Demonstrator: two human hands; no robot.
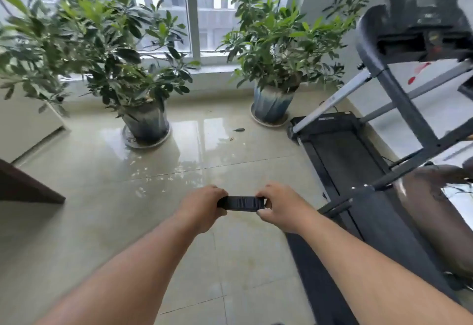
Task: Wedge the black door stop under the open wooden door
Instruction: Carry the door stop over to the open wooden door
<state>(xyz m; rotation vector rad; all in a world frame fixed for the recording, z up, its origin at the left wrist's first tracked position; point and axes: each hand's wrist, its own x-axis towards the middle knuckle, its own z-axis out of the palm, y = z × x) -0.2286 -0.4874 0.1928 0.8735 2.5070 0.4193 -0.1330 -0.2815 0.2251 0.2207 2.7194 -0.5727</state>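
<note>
Head view, looking forward and down. A person stands on a glossy beige tiled floor (102,196) with both bare forearms stretched out in front. The black door stop (240,203) is held level in the air between the two hands, above the floor and touching nothing else. Its ribbed upper face is turned toward the camera, and its long axis runs left to right.

The left hand (202,207) is closed over the left end of the door stop, fingers curled on top. The right hand (280,207) pinches the right end between thumb and fingers. Both grips are narrow and closed on the piece.

Ahead, beneath a large window (189,10), stand two potted plants. The nearer, larger one (122,51) grows from a dark round pot (147,122) set on a saucer, at centre left. The second plant (279,40) rises from a blue-and-white glazed pot (272,103), also on a saucer, farther right. A fallen leaf (239,129) lies on the tiles between the two pots.

Along the right side a treadmill (340,161) extends away from the viewer, its console (422,22) high at upper right. A dark brown wooden edge (23,186) enters from the left; whether it belongs to the door cannot be told.
</note>
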